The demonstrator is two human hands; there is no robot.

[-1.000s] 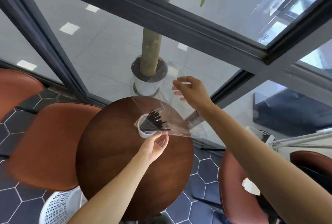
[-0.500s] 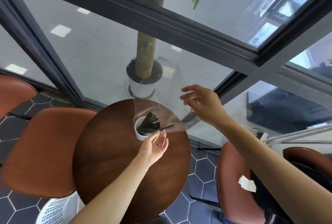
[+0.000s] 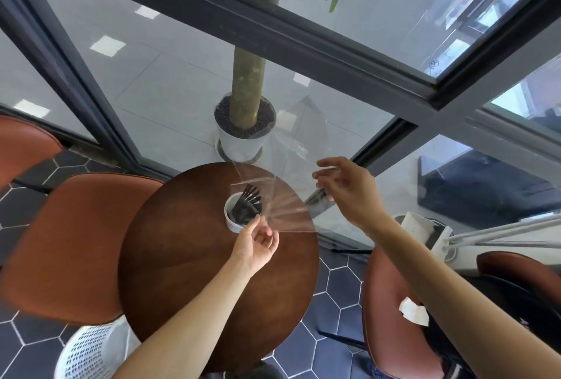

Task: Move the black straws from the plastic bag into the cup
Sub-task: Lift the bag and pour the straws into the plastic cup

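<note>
A white cup (image 3: 233, 224) stands on the round brown table (image 3: 188, 272) and holds a fan of black straws (image 3: 247, 204). The clear plastic bag (image 3: 288, 211) stretches from the cup's rim out to the right, above the table. My left hand (image 3: 256, 245) is just in front of the cup, its fingers curled, and pinches the bag's gathered end at the rim. My right hand (image 3: 349, 193) is raised beyond the table's right edge and pinches the bag's other end. The straws' upper ends still show through the bag's near part.
Rust-coloured chairs stand to the left (image 3: 66, 242) and right (image 3: 400, 318) of the table. A white mesh basket (image 3: 91, 351) sits below the table's front left. Behind the glass wall is a potted tree (image 3: 243, 135). A white paper scrap (image 3: 414, 313) lies on the right chair.
The straws have slid out of the bag and down into the cup; the one that stuck out sideways is gone. My right hand has drawn the bag out to the right.
</note>
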